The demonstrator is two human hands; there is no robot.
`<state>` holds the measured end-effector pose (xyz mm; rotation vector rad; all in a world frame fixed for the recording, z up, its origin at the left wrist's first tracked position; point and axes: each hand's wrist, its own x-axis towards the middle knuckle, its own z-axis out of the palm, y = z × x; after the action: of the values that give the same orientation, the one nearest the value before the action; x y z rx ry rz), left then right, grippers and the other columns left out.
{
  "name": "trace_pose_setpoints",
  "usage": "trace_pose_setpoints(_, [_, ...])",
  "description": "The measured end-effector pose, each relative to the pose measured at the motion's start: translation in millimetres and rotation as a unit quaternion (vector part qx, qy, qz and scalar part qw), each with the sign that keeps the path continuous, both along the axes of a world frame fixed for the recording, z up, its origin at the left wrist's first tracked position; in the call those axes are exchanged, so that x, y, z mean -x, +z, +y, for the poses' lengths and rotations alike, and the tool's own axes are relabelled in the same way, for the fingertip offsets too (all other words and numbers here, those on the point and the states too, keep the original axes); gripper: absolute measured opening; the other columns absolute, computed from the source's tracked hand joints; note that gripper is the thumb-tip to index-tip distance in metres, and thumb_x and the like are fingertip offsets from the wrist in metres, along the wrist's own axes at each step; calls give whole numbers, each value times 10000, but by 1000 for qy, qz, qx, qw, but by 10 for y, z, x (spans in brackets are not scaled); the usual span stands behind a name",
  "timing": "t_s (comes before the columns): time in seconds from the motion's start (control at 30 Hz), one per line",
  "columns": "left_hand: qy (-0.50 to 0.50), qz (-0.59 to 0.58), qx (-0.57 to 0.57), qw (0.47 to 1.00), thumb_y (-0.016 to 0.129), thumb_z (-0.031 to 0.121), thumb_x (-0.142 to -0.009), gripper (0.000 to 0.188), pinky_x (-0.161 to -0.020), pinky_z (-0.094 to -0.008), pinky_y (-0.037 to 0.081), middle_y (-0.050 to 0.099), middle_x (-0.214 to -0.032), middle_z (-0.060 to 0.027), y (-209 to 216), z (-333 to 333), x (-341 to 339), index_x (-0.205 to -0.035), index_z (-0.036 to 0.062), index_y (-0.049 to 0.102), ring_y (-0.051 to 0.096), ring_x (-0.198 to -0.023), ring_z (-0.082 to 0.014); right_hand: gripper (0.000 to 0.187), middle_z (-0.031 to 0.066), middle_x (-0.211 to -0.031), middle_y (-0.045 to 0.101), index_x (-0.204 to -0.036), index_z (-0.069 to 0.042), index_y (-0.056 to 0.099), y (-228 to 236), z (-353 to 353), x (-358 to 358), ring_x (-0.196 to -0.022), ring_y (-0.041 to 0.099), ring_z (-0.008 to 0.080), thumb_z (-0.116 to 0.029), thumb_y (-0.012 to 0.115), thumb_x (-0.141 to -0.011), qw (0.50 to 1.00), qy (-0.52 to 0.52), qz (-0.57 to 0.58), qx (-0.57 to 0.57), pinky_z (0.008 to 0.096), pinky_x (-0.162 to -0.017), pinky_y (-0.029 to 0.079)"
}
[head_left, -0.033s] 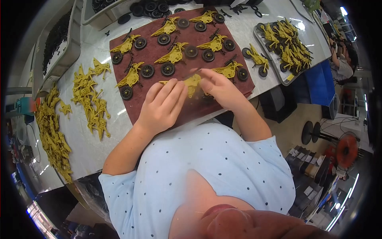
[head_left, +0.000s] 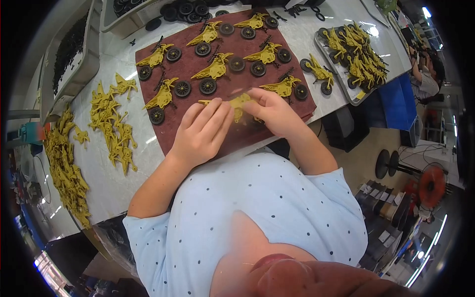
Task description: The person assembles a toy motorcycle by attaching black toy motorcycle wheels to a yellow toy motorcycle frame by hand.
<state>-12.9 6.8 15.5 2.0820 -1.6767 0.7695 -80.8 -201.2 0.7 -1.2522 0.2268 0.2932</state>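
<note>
Near the front of the dark red cloth point(head_left: 225, 141), a yellow toy motorcycle body point(head_left: 239, 108) is held in my left hand point(head_left: 204, 129), whose fingers are closed round its left end. My right hand point(head_left: 275, 113) is at the body's right end, thumb and forefinger pinched together. A blur covers the fingertips, so what they pinch cannot be made out. Beyond my hands several yellow toy motorcycles point(head_left: 212, 68) lie in rows on the cloth, with black spoked wheels point(head_left: 208, 85) and black fork parts beside or on them.
Loose yellow bodies point(head_left: 110, 123) lie left on the table, by a larger heap point(head_left: 64, 168). A grey bin of small black parts point(head_left: 91, 54) stands far left. Black wheels point(head_left: 185, 9) lie at the back. At right are one wheeled motorcycle point(head_left: 320, 74) and a filled metal tray point(head_left: 357, 103).
My right forefinger and thumb have drawn in closer to the yellow body. My left hand stays in place, and the motorcycles on the cloth look unmoved.
</note>
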Motion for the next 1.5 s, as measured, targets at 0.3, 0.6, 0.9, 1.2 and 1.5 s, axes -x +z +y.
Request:
trace_pose_setpoints(0.3, [31,616,194,763,749,125,-770,503,-872,-281,498,618,-1173,-132,-22,50,132,-1208,-17,548,595,-1066,-202,354,99,-1171,586,-1207,22,520,142,97,111,-1068,574,151,6,605,-864,987,-12,-134,88,285,-909,480])
trace_pose_setpoints(0.6, [-30,623,245,742,686,32,-824,254,-776,-249,529,666,-1082,-119,-35,67,239,-1066,-28,638,638,-945,-149,298,94,-1041,645,-1127,2,592,98,172,152,-908,619,138,-50,650,-840,916,-16,-292,274,246,-776,494])
trace_pose_setpoints(0.9, [8,667,175,724,666,38,-846,249,-785,-244,518,671,-1053,-108,79,83,168,-1081,-29,616,631,-914,-137,318,78,-1053,642,-1164,4,576,101,181,198,-895,614,104,-95,655,-872,967,-14,-170,190,246,-754,505])
trace_pose_setpoints(1.2, [34,475,77,876,796,113,-664,476,-895,-374,469,490,-1310,-165,210,54,138,-1112,90,638,537,-1140,-300,331,93,-962,654,-1091,33,573,138,129,160,-754,628,124,-239,625,-911,998,-15,-13,-63,237,-706,489])
trace_pose_setpoints(1.5, [-2,191,65,979,769,139,-623,344,-845,-409,359,657,-1035,-33,156,0,140,-955,116,686,584,-1020,-236,346,100,-801,648,-960,15,619,145,95,192,-659,610,145,-327,582,-922,979,27,69,-188,254,-601,477])
